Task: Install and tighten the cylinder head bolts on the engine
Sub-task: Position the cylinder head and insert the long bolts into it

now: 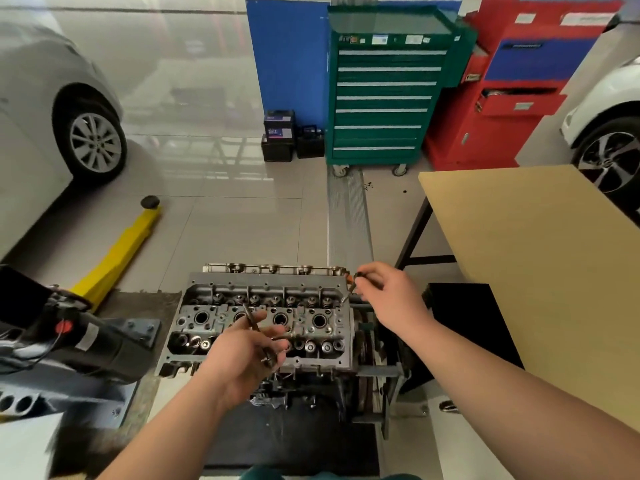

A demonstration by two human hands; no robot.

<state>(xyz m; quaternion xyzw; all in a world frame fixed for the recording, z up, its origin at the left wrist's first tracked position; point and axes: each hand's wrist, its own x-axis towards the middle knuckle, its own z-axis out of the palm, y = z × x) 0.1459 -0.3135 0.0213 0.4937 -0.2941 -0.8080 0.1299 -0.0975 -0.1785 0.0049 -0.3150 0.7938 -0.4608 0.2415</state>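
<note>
Right hand (388, 292) pinching bolt (350, 289), tip down-left over cylinder head (263, 320).

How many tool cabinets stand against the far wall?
2: a green tool cabinet in the middle, and a red tool cabinet right beside it. Others may lie outside the view.

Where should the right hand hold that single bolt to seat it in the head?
By the head end, pinched from above. The right hand already pinches the bolt there, its shank angled down-left toward the cylinder head, so the tip stays free to enter a hole.
</note>
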